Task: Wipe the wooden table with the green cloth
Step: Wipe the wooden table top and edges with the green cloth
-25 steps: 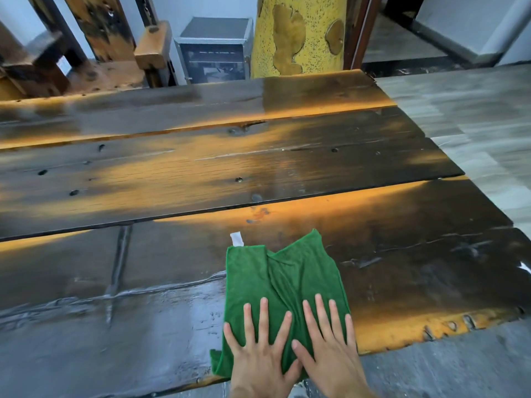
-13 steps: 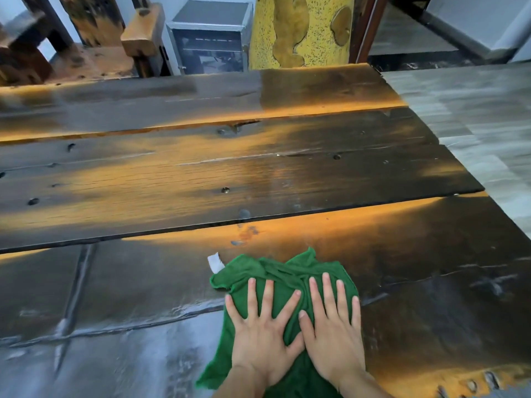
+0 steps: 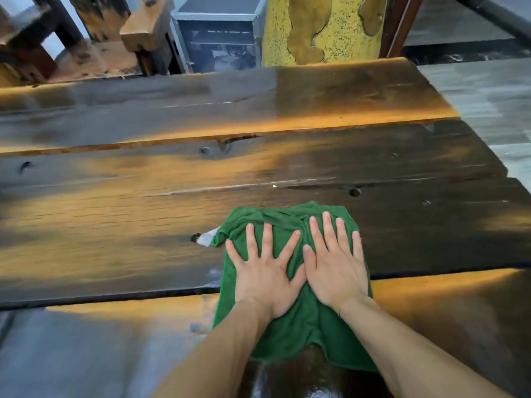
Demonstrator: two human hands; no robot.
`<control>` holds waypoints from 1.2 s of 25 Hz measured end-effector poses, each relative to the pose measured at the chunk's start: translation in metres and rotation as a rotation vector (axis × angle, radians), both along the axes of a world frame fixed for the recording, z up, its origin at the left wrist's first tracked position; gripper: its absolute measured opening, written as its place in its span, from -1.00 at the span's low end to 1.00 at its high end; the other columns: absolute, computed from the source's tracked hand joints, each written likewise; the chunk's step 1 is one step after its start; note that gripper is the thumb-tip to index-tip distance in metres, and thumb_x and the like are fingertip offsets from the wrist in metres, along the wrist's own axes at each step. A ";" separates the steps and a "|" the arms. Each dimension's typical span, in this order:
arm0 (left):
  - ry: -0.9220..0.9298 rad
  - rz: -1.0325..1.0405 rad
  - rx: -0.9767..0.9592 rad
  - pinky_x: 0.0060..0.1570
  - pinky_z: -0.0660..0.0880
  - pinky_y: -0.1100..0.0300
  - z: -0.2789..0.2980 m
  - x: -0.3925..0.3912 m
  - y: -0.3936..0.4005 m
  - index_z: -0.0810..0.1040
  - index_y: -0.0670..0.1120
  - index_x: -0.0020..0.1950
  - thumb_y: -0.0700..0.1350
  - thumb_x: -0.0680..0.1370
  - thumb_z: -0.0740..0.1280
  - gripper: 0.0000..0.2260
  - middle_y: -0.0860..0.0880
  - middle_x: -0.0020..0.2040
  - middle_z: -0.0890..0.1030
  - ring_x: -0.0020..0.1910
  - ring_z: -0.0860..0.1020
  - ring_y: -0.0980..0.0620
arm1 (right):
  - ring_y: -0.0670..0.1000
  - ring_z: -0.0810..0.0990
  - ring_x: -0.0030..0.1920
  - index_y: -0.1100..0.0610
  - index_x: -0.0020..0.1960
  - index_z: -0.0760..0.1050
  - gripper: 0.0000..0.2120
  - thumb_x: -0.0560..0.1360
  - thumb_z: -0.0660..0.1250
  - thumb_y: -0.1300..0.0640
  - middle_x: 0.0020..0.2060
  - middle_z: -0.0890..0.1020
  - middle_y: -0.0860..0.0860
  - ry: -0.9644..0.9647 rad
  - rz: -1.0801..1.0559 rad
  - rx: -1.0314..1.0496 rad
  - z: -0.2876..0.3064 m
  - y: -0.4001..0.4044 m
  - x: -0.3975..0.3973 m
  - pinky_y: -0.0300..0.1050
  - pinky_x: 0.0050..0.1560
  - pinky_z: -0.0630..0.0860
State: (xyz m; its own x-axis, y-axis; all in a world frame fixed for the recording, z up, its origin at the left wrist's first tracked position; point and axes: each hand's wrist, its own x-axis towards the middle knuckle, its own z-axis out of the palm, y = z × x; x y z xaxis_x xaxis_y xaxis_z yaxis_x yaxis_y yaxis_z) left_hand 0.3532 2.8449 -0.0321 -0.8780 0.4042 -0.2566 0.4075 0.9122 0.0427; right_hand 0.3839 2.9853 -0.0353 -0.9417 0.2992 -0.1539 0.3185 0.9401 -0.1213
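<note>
A green cloth [image 3: 296, 331] with a small white tag at its left corner lies rumpled across the seam between two planks of the dark wooden table [image 3: 143, 202]. My left hand [image 3: 265, 271] presses flat on the cloth with its fingers spread. Beside it, thumbs nearly touching, my right hand [image 3: 334, 262] presses flat on the cloth's right half. Both forearms reach out over the near plank. The table is made of wide dark planks with orange-brown patches, knots and cracks.
Beyond the table's far edge stand a yellow speckled pillar [image 3: 324, 27], a grey metal cabinet [image 3: 218, 33] and rough wooden furniture [image 3: 94, 38]. Grey tiled floor [image 3: 488, 90] lies past the table's right edge.
Both hands have pushed the cloth away from the near edge, from the near plank up onto the middle plank. The arms are stretched further out and the cloth is more bunched at its front.
</note>
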 end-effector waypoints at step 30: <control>0.105 0.159 0.066 0.38 -0.30 -0.50 -0.008 -0.465 0.161 -0.14 0.41 0.57 0.51 0.51 -0.12 -0.36 0.01 0.66 -0.21 0.61 -0.24 -0.23 | 0.05 -0.23 0.60 -0.14 0.61 -0.24 -0.43 0.64 -0.18 -0.18 0.61 -0.19 -0.07 0.106 0.100 0.003 -0.015 0.174 -0.485 0.19 0.54 -0.25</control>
State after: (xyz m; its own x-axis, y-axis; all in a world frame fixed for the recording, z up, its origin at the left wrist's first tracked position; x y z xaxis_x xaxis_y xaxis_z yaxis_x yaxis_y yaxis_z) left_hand -0.1117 3.0063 -0.0397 -0.9525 0.2717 -0.1373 0.2643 0.9619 0.0695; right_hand -0.1010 3.1589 -0.0508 -0.9779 0.2030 -0.0509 0.2084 0.9670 -0.1463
